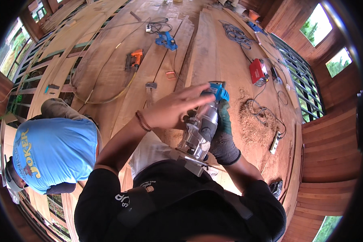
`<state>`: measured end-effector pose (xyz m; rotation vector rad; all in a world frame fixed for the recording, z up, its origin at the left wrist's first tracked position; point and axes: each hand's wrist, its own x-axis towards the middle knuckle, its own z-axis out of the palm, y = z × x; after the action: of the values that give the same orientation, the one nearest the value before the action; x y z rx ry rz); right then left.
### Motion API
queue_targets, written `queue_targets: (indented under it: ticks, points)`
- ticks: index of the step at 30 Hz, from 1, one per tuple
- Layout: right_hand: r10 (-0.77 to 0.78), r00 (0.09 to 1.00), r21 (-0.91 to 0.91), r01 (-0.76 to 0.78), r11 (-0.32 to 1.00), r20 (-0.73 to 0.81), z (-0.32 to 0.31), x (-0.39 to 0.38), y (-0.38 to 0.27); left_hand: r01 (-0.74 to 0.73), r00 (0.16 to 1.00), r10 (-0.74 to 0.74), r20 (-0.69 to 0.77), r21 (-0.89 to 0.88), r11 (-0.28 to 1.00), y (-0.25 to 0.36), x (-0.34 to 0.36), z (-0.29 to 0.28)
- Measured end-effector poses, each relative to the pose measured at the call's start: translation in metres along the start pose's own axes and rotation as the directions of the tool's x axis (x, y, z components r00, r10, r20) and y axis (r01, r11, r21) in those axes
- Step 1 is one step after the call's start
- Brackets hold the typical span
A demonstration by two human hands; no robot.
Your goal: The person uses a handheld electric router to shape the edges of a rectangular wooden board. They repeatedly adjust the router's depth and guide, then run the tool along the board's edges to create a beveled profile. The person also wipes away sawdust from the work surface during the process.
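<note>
While the gloved right hand [223,135] grasps the router [203,123] before the torso [169,197], the left hand [171,107] spreads loosely over it, contact unclear. Shavings [257,121] on the boards [205,50] suggest some cutting done; floor gaps [35,76] look unfilled.

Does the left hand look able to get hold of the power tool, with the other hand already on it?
Probably yes: the left hand has its fingers by the blue top of the power tool, and the gloved right hand seems to cover only the opposite side.
</note>
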<state>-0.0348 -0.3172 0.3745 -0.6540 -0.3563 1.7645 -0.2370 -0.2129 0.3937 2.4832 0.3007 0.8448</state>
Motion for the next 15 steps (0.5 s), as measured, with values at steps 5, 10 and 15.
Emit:
queue_targets:
  ticks: [5,10,15]
  points:
    - [-0.126,0.990,0.074,0.131,0.989,-0.066,-0.015,-0.005,-0.028,0.790,0.592,-0.782,0.194,-0.332,0.516,-0.074,-0.056,0.061]
    - [-0.295,0.943,0.014,0.301,0.954,-0.156,-0.048,-0.024,-0.063,0.908,0.269,-0.642,0.718,-0.412,-0.081,-0.040,-0.118,0.158]
    - [-0.348,0.923,-0.094,0.337,0.937,-0.162,-0.076,-0.038,-0.059,0.595,0.567,-0.666,0.485,-0.800,-0.075,-0.002,-0.108,0.178]
